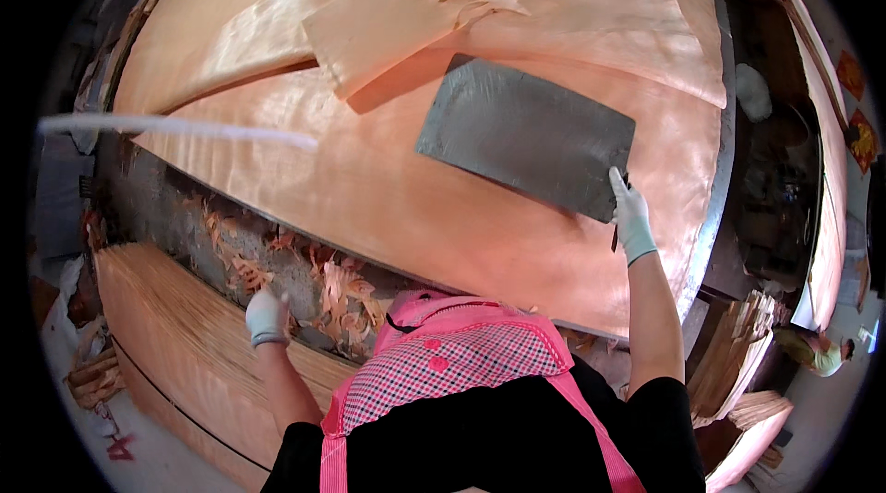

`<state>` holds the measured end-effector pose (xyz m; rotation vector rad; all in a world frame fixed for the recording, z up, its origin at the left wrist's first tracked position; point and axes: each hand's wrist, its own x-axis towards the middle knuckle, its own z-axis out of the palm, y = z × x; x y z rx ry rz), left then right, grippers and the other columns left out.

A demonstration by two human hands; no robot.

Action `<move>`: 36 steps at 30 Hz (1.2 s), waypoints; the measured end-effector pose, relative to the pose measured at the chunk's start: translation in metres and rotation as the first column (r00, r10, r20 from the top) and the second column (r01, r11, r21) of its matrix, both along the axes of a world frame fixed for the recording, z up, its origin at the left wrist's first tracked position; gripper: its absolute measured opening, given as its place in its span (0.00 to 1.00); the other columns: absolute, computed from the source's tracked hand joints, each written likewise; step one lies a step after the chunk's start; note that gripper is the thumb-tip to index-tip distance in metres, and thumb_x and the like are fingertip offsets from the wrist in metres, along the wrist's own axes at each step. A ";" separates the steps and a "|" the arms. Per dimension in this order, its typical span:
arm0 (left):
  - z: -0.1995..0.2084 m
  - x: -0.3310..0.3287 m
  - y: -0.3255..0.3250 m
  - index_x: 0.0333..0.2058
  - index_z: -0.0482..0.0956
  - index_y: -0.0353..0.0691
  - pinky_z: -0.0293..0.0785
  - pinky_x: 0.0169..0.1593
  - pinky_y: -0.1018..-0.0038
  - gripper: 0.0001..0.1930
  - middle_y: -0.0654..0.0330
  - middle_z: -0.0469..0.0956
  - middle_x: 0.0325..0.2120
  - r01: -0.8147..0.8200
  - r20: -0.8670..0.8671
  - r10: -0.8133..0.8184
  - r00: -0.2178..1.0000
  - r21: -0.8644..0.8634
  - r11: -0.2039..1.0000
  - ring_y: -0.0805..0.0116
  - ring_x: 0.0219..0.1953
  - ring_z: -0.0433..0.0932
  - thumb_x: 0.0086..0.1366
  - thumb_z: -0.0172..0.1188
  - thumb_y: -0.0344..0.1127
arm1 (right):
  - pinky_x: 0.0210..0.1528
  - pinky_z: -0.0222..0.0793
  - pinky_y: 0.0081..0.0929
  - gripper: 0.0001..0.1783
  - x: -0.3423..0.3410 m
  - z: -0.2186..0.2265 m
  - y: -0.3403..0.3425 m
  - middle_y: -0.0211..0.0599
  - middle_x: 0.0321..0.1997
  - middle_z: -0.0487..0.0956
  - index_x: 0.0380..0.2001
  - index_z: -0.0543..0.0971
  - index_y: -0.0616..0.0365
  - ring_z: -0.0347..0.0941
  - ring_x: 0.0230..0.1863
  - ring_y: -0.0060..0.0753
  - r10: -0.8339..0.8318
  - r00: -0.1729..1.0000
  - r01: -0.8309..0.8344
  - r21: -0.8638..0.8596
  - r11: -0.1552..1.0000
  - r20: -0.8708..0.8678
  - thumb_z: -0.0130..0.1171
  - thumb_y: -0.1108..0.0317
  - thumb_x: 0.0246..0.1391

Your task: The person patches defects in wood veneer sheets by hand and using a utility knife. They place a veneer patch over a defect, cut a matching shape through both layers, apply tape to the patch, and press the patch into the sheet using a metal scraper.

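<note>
My right hand (632, 216), in a white glove, grips the right edge of a dark grey rectangular board (526, 133). A thin dark piece shows beside its fingers, too small to name. The board is over broad, orange-tan wood veneer sheets (369, 188) on a large table. Beyond it, a torn veneer piece (397, 41) overlaps the sheets. Down at the left, my left hand (268, 318), also gloved, is above the near edge of a veneer stack (203, 336). Its fingers are blurred, and I see nothing held in them.
Veneer scraps (341, 294) litter the gap between table and stack. A pale blurred streak (175, 126) crosses at the left. Wood bundles (738, 354) stand at the right, near the table's metal edge (706, 253). Another person (817, 350) is far right.
</note>
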<state>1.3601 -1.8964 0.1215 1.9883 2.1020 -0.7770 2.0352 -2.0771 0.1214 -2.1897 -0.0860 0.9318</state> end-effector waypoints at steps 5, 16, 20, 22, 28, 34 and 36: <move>0.023 0.166 -0.010 0.44 0.83 0.39 0.78 0.47 0.62 0.15 0.51 0.83 0.38 0.265 0.708 -0.418 0.569 0.324 0.908 0.50 0.42 0.82 0.65 0.62 0.43 | 0.32 0.68 0.22 0.25 -0.029 -0.001 -0.010 0.26 0.32 0.78 0.40 0.83 0.61 0.73 0.31 0.22 -0.096 0.990 0.050 0.377 0.925 0.104 0.66 0.46 0.59; -0.038 0.306 -0.081 0.45 0.79 0.45 0.68 0.60 0.56 0.26 0.56 0.75 0.53 0.716 0.743 -0.665 -0.072 0.503 0.484 0.53 0.62 0.70 0.46 0.76 0.40 | 0.44 0.79 0.39 0.14 -0.073 0.015 -0.091 0.38 0.45 0.81 0.49 0.77 0.64 0.80 0.42 0.38 -0.435 0.770 0.636 0.610 0.472 -0.466 0.58 0.65 0.66; -0.049 0.313 -0.074 0.41 0.82 0.48 0.69 0.60 0.57 0.22 0.58 0.76 0.51 0.737 0.759 -0.651 -0.016 0.449 0.505 0.54 0.60 0.71 0.45 0.76 0.42 | 0.49 0.78 0.45 0.16 -0.086 0.026 -0.141 0.41 0.48 0.81 0.51 0.76 0.63 0.80 0.46 0.42 -0.448 0.706 0.704 0.608 0.366 -0.548 0.55 0.62 0.69; -0.054 0.313 -0.069 0.34 0.85 0.47 0.71 0.57 0.58 0.16 0.58 0.78 0.48 0.727 0.750 -0.661 -0.018 0.464 0.507 0.54 0.58 0.73 0.45 0.75 0.42 | 0.55 0.76 0.48 0.18 -0.096 0.032 -0.157 0.41 0.50 0.81 0.52 0.76 0.61 0.79 0.49 0.45 -0.463 0.697 0.712 0.604 0.359 -0.548 0.53 0.59 0.69; -0.041 0.318 -0.059 0.29 0.86 0.46 0.74 0.53 0.60 0.05 0.58 0.80 0.43 0.714 0.721 -0.688 -0.083 0.525 0.464 0.53 0.51 0.77 0.52 0.68 0.36 | 0.55 0.75 0.48 0.18 -0.124 0.037 -0.200 0.38 0.51 0.81 0.53 0.77 0.57 0.79 0.50 0.43 -0.606 0.627 0.760 0.555 0.337 -0.490 0.55 0.56 0.68; -0.025 0.348 -0.029 0.28 0.81 0.43 0.77 0.37 0.57 0.07 0.53 0.81 0.26 0.686 0.769 -0.625 0.131 0.385 0.617 0.47 0.33 0.80 0.61 0.59 0.37 | 0.62 0.69 0.44 0.19 -0.143 0.043 -0.227 0.37 0.55 0.80 0.57 0.75 0.57 0.76 0.55 0.41 -0.563 0.674 0.698 0.662 0.274 -0.477 0.53 0.61 0.68; -0.014 0.370 0.006 0.30 0.81 0.42 0.76 0.37 0.55 0.09 0.51 0.81 0.27 0.638 0.808 -0.588 0.024 0.441 0.631 0.46 0.33 0.80 0.64 0.57 0.39 | 0.56 0.76 0.41 0.15 -0.149 0.055 -0.226 0.35 0.51 0.82 0.53 0.76 0.56 0.79 0.50 0.35 -0.597 0.668 0.688 0.674 0.270 -0.443 0.55 0.64 0.67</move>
